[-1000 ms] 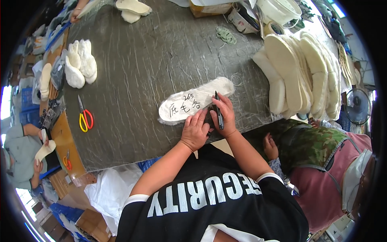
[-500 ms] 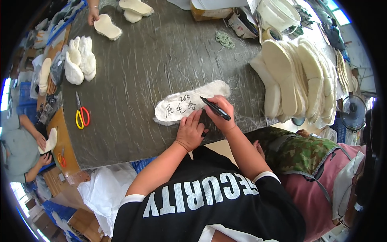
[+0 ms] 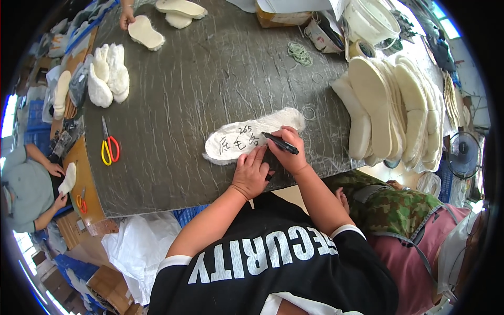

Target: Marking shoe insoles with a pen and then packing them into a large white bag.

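A brown cardboard box (image 3: 281, 16) stands at the table's far edge.

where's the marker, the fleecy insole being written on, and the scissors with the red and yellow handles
black marker (image 3: 281, 143), head view, on its barrel
fleecy insole (image 3: 231, 149), head view, on its flat white face
scissors (image 3: 109, 148), head view, on the handles

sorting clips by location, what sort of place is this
Probably a shoe or slipper workshop: a stack of cream soles on the worktable, a fleecy insole being marked with a pen, and scissors.
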`<act>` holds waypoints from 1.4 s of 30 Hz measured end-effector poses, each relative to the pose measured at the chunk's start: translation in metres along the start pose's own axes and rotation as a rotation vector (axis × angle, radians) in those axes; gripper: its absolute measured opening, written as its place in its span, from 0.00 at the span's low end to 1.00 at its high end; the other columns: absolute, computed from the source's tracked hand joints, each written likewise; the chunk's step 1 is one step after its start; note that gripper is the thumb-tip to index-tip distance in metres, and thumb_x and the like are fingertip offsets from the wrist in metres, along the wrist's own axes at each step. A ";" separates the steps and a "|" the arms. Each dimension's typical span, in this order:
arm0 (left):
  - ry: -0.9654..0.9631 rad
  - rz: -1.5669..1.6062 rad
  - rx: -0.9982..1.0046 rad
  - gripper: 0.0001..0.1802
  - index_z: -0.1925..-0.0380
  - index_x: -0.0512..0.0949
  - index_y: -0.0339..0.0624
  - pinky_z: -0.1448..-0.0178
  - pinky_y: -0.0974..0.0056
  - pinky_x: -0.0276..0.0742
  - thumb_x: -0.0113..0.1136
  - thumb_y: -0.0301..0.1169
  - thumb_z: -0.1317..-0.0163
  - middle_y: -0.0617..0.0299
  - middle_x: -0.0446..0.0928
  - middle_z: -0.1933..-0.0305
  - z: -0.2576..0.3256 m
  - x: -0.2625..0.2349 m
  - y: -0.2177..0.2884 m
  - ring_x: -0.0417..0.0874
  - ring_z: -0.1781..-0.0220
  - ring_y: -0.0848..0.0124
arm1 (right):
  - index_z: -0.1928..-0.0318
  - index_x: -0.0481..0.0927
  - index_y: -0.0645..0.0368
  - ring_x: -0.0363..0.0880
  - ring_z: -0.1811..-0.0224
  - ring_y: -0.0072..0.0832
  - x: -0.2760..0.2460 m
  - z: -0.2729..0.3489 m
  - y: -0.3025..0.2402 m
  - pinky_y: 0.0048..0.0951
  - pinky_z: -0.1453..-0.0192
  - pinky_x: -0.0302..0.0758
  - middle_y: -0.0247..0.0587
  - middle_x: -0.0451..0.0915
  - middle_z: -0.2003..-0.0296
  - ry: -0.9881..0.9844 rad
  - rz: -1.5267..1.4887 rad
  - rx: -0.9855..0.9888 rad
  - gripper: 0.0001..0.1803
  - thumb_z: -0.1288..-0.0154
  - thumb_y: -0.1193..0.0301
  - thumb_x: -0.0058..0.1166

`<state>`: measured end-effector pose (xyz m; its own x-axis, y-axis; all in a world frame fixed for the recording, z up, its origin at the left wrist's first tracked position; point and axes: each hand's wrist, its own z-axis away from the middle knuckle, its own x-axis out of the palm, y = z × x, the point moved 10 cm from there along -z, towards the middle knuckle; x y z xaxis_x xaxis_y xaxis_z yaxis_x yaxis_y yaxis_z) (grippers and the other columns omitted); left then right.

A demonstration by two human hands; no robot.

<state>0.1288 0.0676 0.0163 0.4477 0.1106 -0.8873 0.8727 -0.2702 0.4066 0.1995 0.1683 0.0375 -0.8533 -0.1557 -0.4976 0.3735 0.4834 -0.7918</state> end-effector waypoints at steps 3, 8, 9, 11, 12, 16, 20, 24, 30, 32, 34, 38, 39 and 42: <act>0.009 0.007 0.001 0.16 0.69 0.74 0.41 0.42 0.51 0.58 0.63 0.38 0.52 0.48 0.66 0.40 -0.001 -0.001 0.000 0.64 0.36 0.55 | 0.70 0.77 0.57 0.77 0.69 0.43 0.004 0.000 0.002 0.42 0.45 0.72 0.37 0.78 0.77 -0.044 -0.007 -0.038 0.11 0.56 0.74 0.65; -0.002 0.016 -0.006 0.15 0.69 0.74 0.41 0.42 0.51 0.58 0.64 0.38 0.52 0.51 0.68 0.41 -0.001 -0.002 -0.001 0.64 0.36 0.56 | 0.73 0.76 0.56 0.76 0.75 0.40 0.003 0.004 0.006 0.42 0.45 0.72 0.37 0.77 0.80 -0.022 -0.029 0.012 0.10 0.56 0.75 0.64; -0.006 0.017 -0.006 0.15 0.69 0.74 0.41 0.42 0.51 0.58 0.63 0.38 0.52 0.51 0.68 0.42 -0.001 -0.002 -0.001 0.64 0.36 0.56 | 0.74 0.75 0.57 0.76 0.77 0.38 -0.002 0.005 0.010 0.42 0.44 0.71 0.36 0.76 0.81 0.025 -0.024 0.061 0.09 0.55 0.75 0.64; -0.010 0.019 -0.006 0.15 0.69 0.74 0.41 0.42 0.50 0.58 0.63 0.38 0.52 0.52 0.68 0.42 0.000 -0.001 -0.001 0.64 0.36 0.56 | 0.74 0.75 0.57 0.76 0.78 0.38 0.000 0.003 0.005 0.42 0.44 0.71 0.36 0.76 0.82 -0.052 -0.020 0.015 0.09 0.55 0.74 0.64; -0.004 0.019 -0.011 0.15 0.69 0.74 0.41 0.42 0.50 0.58 0.63 0.38 0.52 0.52 0.68 0.43 0.000 -0.001 -0.002 0.64 0.36 0.56 | 0.74 0.75 0.56 0.76 0.78 0.38 0.005 0.003 0.001 0.42 0.44 0.71 0.37 0.76 0.82 -0.128 -0.016 -0.031 0.09 0.55 0.74 0.63; -0.002 0.016 -0.015 0.15 0.68 0.74 0.42 0.42 0.50 0.57 0.63 0.38 0.52 0.53 0.69 0.43 0.001 0.001 -0.002 0.64 0.35 0.57 | 0.74 0.75 0.56 0.76 0.76 0.40 0.006 0.001 -0.004 0.42 0.43 0.71 0.38 0.75 0.82 -0.097 -0.021 -0.026 0.09 0.55 0.73 0.63; 0.001 0.018 -0.016 0.15 0.68 0.74 0.41 0.42 0.50 0.57 0.63 0.38 0.52 0.53 0.69 0.44 0.000 -0.001 -0.001 0.64 0.36 0.56 | 0.73 0.75 0.58 0.75 0.76 0.40 -0.002 -0.003 0.000 0.37 0.55 0.74 0.40 0.76 0.79 0.010 -0.029 0.056 0.08 0.54 0.76 0.63; -0.003 0.025 -0.009 0.15 0.69 0.74 0.41 0.42 0.50 0.57 0.64 0.37 0.52 0.52 0.69 0.44 -0.001 -0.001 -0.001 0.65 0.36 0.56 | 0.71 0.75 0.60 0.76 0.74 0.40 -0.013 0.001 0.015 0.33 0.67 0.73 0.43 0.76 0.76 0.061 -0.092 0.199 0.09 0.53 0.78 0.63; -0.017 0.003 0.000 0.17 0.69 0.75 0.41 0.41 0.50 0.56 0.65 0.38 0.56 0.52 0.68 0.42 0.001 0.002 -0.001 0.61 0.33 0.57 | 0.72 0.75 0.60 0.76 0.72 0.39 -0.012 -0.005 0.009 0.33 0.68 0.73 0.43 0.76 0.76 -0.023 -0.065 0.123 0.09 0.53 0.78 0.62; -0.026 0.006 0.001 0.17 0.69 0.75 0.41 0.41 0.50 0.56 0.65 0.38 0.56 0.52 0.68 0.42 0.001 0.003 -0.001 0.60 0.33 0.57 | 0.71 0.75 0.61 0.75 0.75 0.33 -0.014 -0.004 0.006 0.28 0.70 0.72 0.42 0.77 0.76 -0.033 -0.012 0.035 0.09 0.52 0.78 0.63; -0.028 0.007 0.000 0.17 0.69 0.75 0.41 0.40 0.50 0.56 0.65 0.38 0.56 0.52 0.68 0.42 0.001 0.002 -0.002 0.61 0.33 0.57 | 0.71 0.76 0.62 0.75 0.78 0.27 -0.012 -0.002 0.000 0.23 0.71 0.71 0.42 0.77 0.75 -0.046 0.040 -0.054 0.09 0.52 0.77 0.63; -0.015 0.002 -0.001 0.17 0.69 0.75 0.41 0.40 0.50 0.55 0.65 0.38 0.56 0.52 0.68 0.42 0.001 0.001 -0.001 0.61 0.34 0.57 | 0.71 0.75 0.62 0.75 0.77 0.27 -0.015 -0.001 0.006 0.23 0.71 0.72 0.43 0.78 0.75 -0.021 -0.039 0.046 0.09 0.52 0.78 0.63; -0.021 0.002 -0.005 0.16 0.69 0.75 0.41 0.40 0.50 0.55 0.65 0.38 0.56 0.52 0.68 0.43 0.001 0.001 -0.001 0.61 0.34 0.57 | 0.71 0.75 0.62 0.76 0.77 0.26 -0.013 0.000 0.014 0.23 0.71 0.72 0.43 0.79 0.74 -0.043 -0.060 0.133 0.09 0.51 0.78 0.63; -0.024 0.004 -0.007 0.16 0.70 0.75 0.41 0.40 0.50 0.55 0.64 0.38 0.55 0.52 0.69 0.43 0.000 0.001 -0.001 0.61 0.34 0.57 | 0.70 0.76 0.62 0.76 0.77 0.25 -0.018 0.000 0.018 0.23 0.71 0.72 0.42 0.79 0.74 0.028 -0.057 0.160 0.09 0.51 0.78 0.63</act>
<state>0.1284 0.0679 0.0155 0.4464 0.0867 -0.8906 0.8723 -0.2643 0.4114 0.2215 0.1797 0.0327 -0.8837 -0.1538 -0.4421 0.3754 0.3312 -0.8657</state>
